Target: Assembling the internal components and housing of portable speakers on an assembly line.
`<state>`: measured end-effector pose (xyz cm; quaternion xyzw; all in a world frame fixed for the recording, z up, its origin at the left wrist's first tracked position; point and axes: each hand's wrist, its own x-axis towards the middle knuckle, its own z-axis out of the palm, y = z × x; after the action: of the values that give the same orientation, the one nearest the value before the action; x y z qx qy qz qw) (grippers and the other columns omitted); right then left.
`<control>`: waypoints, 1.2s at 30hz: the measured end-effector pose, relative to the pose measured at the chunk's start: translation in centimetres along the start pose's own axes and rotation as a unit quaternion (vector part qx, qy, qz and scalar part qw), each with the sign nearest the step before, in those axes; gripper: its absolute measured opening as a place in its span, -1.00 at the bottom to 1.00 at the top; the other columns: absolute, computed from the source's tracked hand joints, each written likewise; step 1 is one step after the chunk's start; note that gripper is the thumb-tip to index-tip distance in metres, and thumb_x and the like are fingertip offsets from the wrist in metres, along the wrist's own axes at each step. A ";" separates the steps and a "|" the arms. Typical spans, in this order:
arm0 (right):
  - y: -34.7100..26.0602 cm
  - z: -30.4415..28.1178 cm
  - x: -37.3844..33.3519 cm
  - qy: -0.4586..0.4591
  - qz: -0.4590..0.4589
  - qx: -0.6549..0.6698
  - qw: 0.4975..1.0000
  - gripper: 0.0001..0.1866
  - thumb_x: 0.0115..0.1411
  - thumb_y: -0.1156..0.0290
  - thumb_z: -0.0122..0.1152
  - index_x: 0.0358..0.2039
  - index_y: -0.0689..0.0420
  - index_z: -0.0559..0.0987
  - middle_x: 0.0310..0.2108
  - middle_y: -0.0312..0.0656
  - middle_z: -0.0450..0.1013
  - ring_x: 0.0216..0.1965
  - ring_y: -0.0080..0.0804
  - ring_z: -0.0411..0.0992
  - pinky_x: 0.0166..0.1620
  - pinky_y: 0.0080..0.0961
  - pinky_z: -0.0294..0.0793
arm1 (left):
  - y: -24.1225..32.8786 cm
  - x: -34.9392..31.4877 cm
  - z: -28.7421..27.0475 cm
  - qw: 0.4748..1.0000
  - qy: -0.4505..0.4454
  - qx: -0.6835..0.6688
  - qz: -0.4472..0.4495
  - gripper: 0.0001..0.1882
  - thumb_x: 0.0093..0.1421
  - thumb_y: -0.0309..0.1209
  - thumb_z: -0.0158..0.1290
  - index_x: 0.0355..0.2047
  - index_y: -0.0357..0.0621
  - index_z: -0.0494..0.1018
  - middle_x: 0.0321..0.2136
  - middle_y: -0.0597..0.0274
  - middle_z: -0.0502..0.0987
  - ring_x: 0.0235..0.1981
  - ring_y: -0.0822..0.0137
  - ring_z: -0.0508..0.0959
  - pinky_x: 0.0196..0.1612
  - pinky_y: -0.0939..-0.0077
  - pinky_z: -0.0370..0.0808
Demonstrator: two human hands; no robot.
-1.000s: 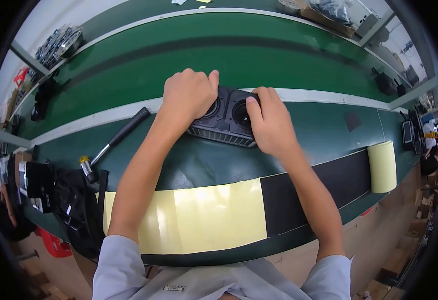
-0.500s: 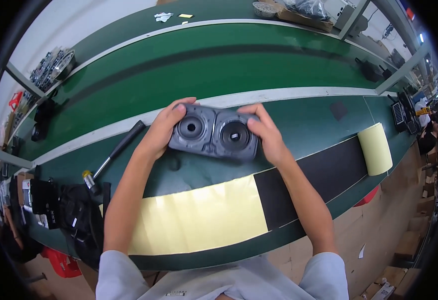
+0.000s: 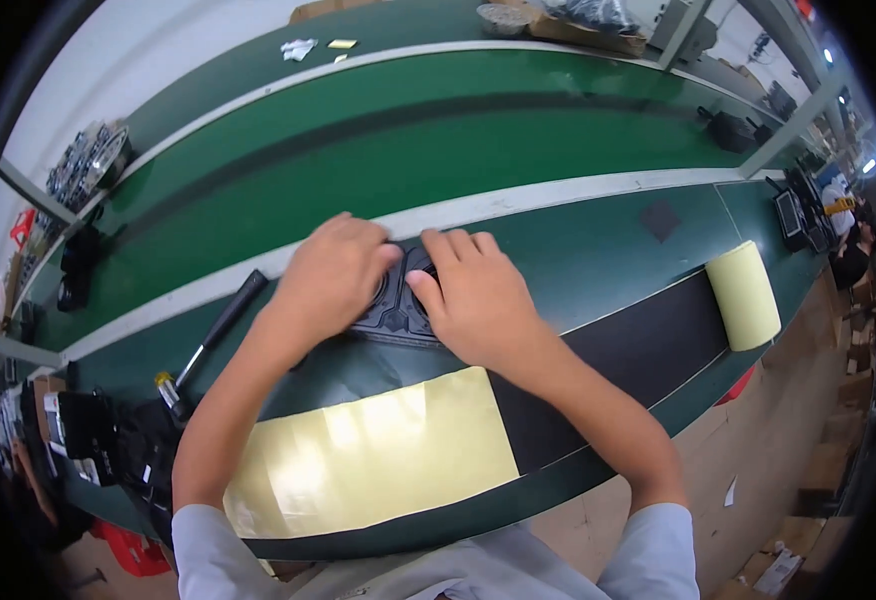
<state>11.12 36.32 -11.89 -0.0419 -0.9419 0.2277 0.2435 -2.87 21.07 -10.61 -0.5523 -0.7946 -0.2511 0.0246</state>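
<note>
A dark grey speaker housing [image 3: 398,312] with two round openings lies low over the bench top, its ends mostly covered by my hands. My left hand [image 3: 333,275] is slightly blurred and curls over the left end, with its thumb toward the middle. Over the right end, my right hand [image 3: 480,298] presses with bent fingers, the thumb reaching to the centre of the housing. In front of it stretches a strip with yellow backing paper [image 3: 388,450]. To the right the strip is black [image 3: 618,335], ending in a yellow roll [image 3: 745,295].
A hammer [image 3: 220,325] with a black grip lies left of my left forearm. Behind the bench runs a green conveyor belt [image 3: 438,140] along a pale rail [image 3: 528,200]. A small dark square sheet [image 3: 660,220] rests at the right. A black bag [image 3: 148,440] sits at the left.
The speaker housing has come down and a little left and nearer me. My hands have shifted from gripping its sides to covering its top, the right one moving furthest.
</note>
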 end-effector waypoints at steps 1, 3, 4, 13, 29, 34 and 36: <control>-0.7 0.0 -0.2 0.003 0.007 -0.069 0.998 -0.68 0.29 0.23 0.12 -0.11 0.23 0.52 -0.22 -0.02 0.46 -0.24 -0.07 0.44 -0.21 -0.21 0.41 | 1.1 0.6 0.6 0.997 0.025 0.075 0.016 -0.73 0.30 -0.28 0.02 -0.29 -0.30 0.50 -0.34 -0.07 0.58 -0.29 -0.14 0.54 -0.07 0.01 0.46; -1.2 -0.7 -1.2 0.000 0.010 -0.085 0.996 -0.62 0.23 0.21 0.17 -0.06 0.21 0.49 -0.17 -0.07 0.45 -0.23 -0.10 0.42 -0.21 -0.18 0.38 | 3.8 1.1 1.1 0.989 0.012 0.143 -0.046 -0.65 0.24 -0.16 0.09 -0.47 -0.22 0.48 -0.46 0.01 0.57 -0.38 -0.06 0.56 -0.27 0.10 0.51; -1.6 -1.2 -2.2 -0.040 0.030 -0.051 0.997 -0.56 0.18 0.25 0.20 0.01 0.22 0.46 -0.14 -0.07 0.43 -0.18 -0.06 0.40 -0.13 -0.16 0.37 | 4.9 0.5 1.7 0.986 0.047 0.160 -0.029 -0.67 0.24 -0.16 0.07 -0.48 -0.19 0.47 -0.48 0.04 0.55 -0.41 -0.03 0.56 -0.33 0.13 0.50; -1.0 2.0 0.5 0.023 0.034 0.002 0.999 -0.67 0.17 0.28 0.18 -0.20 0.30 0.48 -0.22 0.01 0.40 -0.16 -0.07 0.35 -0.04 -0.18 0.38 | -2.0 -0.2 2.5 0.990 -0.009 0.122 -0.066 -0.62 0.44 -0.30 -0.21 -0.36 -0.33 0.46 -0.42 -0.13 0.48 -0.33 -0.16 0.47 -0.27 -0.06 0.31; 5.5 -1.4 5.2 -0.449 0.129 0.268 0.842 0.15 -0.05 -0.18 0.48 0.28 0.51 0.27 0.22 0.33 0.34 0.24 0.01 0.37 0.26 -0.35 0.34 | 5.0 -1.3 1.6 0.969 0.117 0.192 -0.108 -0.66 0.34 -0.31 -0.07 -0.52 -0.21 0.52 -0.51 -0.08 0.56 -0.42 -0.09 0.56 -0.31 0.00 0.46; 6.2 0.6 7.4 -0.586 0.233 0.422 0.651 -0.18 0.02 0.11 0.50 0.15 0.46 0.45 0.03 0.07 0.53 0.03 -0.28 0.51 0.12 -0.41 0.48 | 5.1 -0.5 2.0 0.978 0.119 0.152 -0.080 -0.66 0.33 -0.30 -0.04 -0.54 -0.20 0.51 -0.57 -0.02 0.56 -0.49 -0.07 0.57 -0.35 0.04 0.48; 5.3 -0.1 7.7 -0.575 0.220 0.403 0.677 -0.22 0.00 0.18 0.50 0.14 0.42 0.47 0.05 0.04 0.52 0.07 -0.30 0.49 0.12 -0.39 0.47 | 4.7 -0.6 1.1 0.986 0.113 0.084 -0.089 -0.67 0.34 -0.33 -0.07 -0.52 -0.21 0.51 -0.56 -0.04 0.58 -0.49 -0.11 0.57 -0.34 0.03 0.48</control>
<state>4.26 42.52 -10.77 -0.0064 -0.6762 0.6118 -0.4104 1.83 22.29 -9.97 -0.4436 -0.8510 -0.2452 0.1377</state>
